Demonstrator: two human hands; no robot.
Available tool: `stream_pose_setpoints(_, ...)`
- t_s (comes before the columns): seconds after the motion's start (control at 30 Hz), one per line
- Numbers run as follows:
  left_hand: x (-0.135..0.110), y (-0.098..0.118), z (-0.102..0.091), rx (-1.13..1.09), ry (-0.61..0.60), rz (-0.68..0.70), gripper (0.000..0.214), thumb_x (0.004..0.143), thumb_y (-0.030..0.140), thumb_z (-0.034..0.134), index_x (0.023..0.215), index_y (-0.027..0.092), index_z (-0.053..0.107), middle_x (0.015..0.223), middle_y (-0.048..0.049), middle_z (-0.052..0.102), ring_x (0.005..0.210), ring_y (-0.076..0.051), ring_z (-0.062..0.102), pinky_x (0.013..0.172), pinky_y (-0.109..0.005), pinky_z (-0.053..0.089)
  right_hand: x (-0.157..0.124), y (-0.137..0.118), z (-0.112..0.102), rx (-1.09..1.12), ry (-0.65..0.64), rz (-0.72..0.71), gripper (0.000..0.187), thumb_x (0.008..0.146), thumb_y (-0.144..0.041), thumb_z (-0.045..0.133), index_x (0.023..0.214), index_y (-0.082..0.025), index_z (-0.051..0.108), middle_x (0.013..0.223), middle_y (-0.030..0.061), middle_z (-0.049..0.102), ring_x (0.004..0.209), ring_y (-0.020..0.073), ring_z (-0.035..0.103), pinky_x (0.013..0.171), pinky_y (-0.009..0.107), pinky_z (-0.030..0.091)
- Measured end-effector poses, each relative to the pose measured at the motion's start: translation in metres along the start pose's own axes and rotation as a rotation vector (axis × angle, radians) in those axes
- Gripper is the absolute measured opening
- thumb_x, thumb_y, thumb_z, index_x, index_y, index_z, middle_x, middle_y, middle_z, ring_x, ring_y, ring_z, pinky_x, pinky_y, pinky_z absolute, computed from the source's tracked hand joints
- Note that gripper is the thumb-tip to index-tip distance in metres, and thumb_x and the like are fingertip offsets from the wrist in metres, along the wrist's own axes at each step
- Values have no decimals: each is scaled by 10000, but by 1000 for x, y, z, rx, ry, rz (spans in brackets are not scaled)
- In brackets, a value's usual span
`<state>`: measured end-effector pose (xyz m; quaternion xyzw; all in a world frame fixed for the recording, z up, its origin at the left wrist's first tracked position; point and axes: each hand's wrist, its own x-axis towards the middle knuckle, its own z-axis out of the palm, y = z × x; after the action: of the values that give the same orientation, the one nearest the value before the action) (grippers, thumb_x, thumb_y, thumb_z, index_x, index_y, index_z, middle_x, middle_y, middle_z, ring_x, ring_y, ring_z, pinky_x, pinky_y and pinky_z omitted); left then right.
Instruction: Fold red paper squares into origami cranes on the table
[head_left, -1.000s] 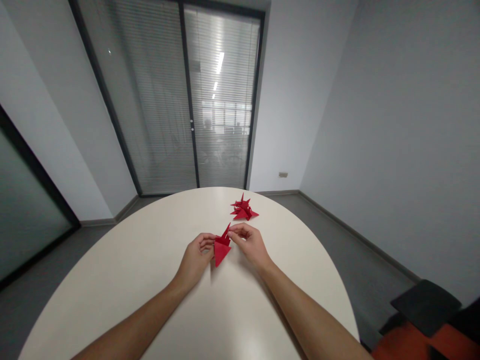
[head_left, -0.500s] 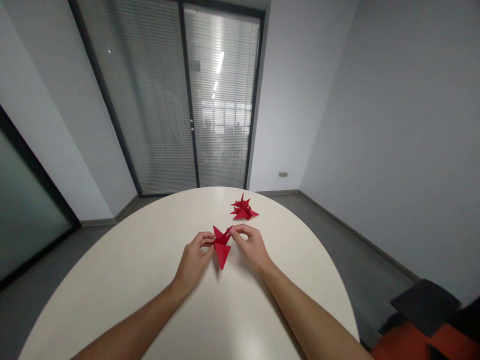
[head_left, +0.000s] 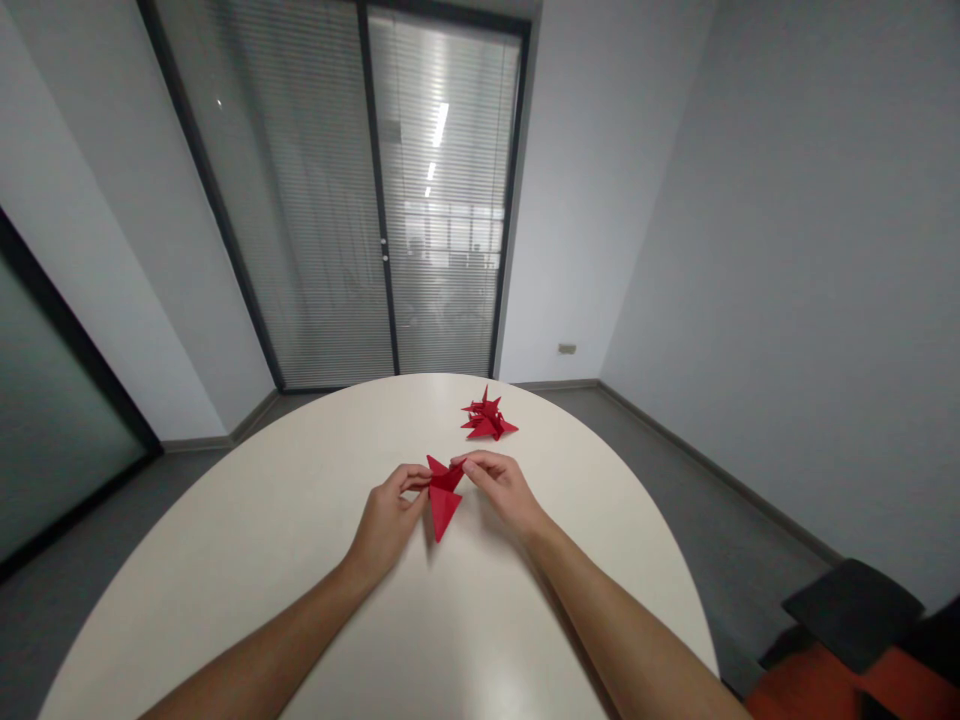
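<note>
A red origami crane (head_left: 444, 508) is held between my two hands, just above the table, its broad folded wing pointing down toward me. My left hand (head_left: 391, 515) pinches its left side with thumb and fingers. On the other side, my right hand (head_left: 501, 490) grips the upper right point between thumb and fingertips. Fingers partly cover both gripped spots. Beyond my hands lies a small pile of red folded paper cranes (head_left: 489, 420), touching one another.
All this is on a round cream table (head_left: 300, 560). At the lower right stands a chair with a red seat (head_left: 810, 685) and a dark part. Behind the table are a glass door with blinds (head_left: 450, 300) and grey walls.
The crane has turned slightly, its lower wing tip swinging a little left. My right hand has dipped slightly with the upper right point. The pile has not moved.
</note>
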<state>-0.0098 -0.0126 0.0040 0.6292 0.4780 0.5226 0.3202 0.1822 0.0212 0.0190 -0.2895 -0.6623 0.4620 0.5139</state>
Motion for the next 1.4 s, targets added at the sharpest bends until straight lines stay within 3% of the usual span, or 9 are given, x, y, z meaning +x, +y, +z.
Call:
stream_pose_setpoints(0.23, -3, 1, -1, 187, 100, 81, 173, 843, 265, 589, 990, 213, 665, 968, -38, 740, 827, -191, 695, 616, -254, 510, 2, 3, 6, -51, 199, -19, 256, 821, -455, 720, 832, -199, 709, 868, 50, 724, 849, 212, 657, 850, 364, 494)
stream_pose_setpoints(0.33, -5, 1, -2, 323, 136, 182, 166, 835, 200, 584, 977, 227, 665, 914, -6, 728, 752, -167, 671, 623, -253, 488, 1, 2, 10, -113, 243, -29, 237, 829, -436, 706, 826, -200, 680, 888, 48, 703, 879, 214, 643, 855, 365, 484)
stream_pose_setpoints(0.53, -7, -1, -4, 493, 156, 397, 195, 844, 110, 552, 977, 224, 638, 927, -9, 696, 823, -172, 635, 662, -259, 463, -2, -6, 19, -243, 302, -59, 198, 840, -399, 688, 799, -206, 676, 919, 46, 678, 916, 215, 629, 787, 331, 473)
stream_pose_setpoints(0.8, -3, -3, -4, 519, 179, 427, 199, 865, 100, 565, 1013, 223, 614, 938, -10, 671, 823, -172, 615, 663, -258, 464, -3, -8, 30, -133, 352, 34, 254, 801, -408, 714, 907, -180, 674, 881, 52, 677, 818, 201, 640, 692, 300, 499)
stream_pose_setpoints(1.03, -5, -2, -5, 530, 172, 470, 194, 879, 96, 561, 1022, 220, 602, 935, -11, 664, 836, -172, 610, 665, -257, 472, -3, -6, 31, -116, 324, 37, 242, 814, -396, 689, 915, -176, 691, 902, 67, 720, 844, 220, 671, 729, 327, 512)
stream_pose_setpoints(1.27, -4, -3, -5, 520, 173, 466, 171, 889, 126, 566, 1023, 223, 607, 930, -11, 666, 823, -172, 612, 672, -266, 483, -6, -6, 30, -246, 330, -36, 161, 852, -313, 668, 949, -205, 737, 953, 68, 756, 906, 231, 689, 773, 350, 512)
stream_pose_setpoints(1.4, -4, -4, -4, 482, 177, 443, 167, 884, 139, 561, 1015, 224, 620, 926, -14, 674, 826, -173, 624, 671, -268, 493, -5, -8, 26, -346, 300, -157, 139, 876, -279, 670, 968, -244, 767, 993, 65, 754, 939, 227, 674, 766, 349, 507)
